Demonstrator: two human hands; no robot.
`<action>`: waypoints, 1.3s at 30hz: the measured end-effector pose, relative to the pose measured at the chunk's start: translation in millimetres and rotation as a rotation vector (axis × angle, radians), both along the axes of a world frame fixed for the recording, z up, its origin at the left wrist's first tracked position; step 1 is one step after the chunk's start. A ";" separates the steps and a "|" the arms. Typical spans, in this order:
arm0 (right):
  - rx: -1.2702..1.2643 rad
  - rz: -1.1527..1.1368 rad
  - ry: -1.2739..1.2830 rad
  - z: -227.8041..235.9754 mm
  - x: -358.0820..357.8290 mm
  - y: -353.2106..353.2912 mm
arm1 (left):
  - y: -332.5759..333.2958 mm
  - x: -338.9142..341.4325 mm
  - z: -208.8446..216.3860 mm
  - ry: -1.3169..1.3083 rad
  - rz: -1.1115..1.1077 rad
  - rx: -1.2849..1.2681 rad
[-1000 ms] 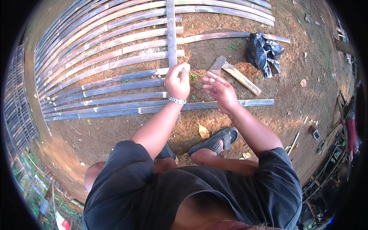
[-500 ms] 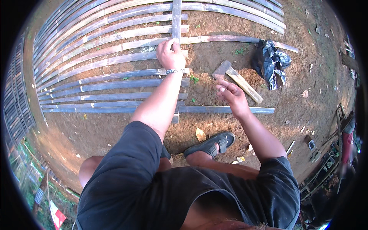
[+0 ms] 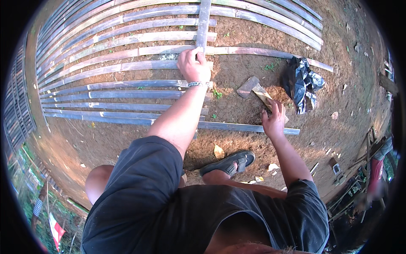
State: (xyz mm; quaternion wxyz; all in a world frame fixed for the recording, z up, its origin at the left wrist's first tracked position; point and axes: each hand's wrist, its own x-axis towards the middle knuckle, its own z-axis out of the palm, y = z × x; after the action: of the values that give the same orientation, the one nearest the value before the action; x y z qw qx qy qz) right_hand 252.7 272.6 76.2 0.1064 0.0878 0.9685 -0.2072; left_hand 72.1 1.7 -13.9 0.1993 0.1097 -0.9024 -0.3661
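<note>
"So, how are the hands set?"

"The left hand [image 3: 193,67] is curled on the crosspiece [image 3: 203,25], apparently pinching it between thumb and fingers. The right hand [image 3: 275,120] bends over the wooden end of the hatchet [image 3: 261,93], right of the crosspiece; whether it grips, I can't tell."

"What could go wrong?"

"A loose left hold could let the crosspiece skew across the bamboo slats [image 3: 152,50]. A careless lift could snag the black plastic bag [image 3: 298,82]."

"And around them?"

"Bare brown soil [image 3: 105,156] outdoors, with fallen leaves [image 3: 218,151]; a red-and-white flag [image 3: 56,230] at lower left."
</note>
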 end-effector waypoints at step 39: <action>-0.351 0.202 -0.024 37.5 -91.6 -98.2 | 2.3 -0.4 16.2 -0.045 0.021 0.051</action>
State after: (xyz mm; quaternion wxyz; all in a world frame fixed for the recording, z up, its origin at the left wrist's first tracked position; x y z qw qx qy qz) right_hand 161.1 174.5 113.7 0.1520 -0.0271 0.9200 -0.3602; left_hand 71.8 4.0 2.3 0.1799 0.1322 -0.8958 -0.3842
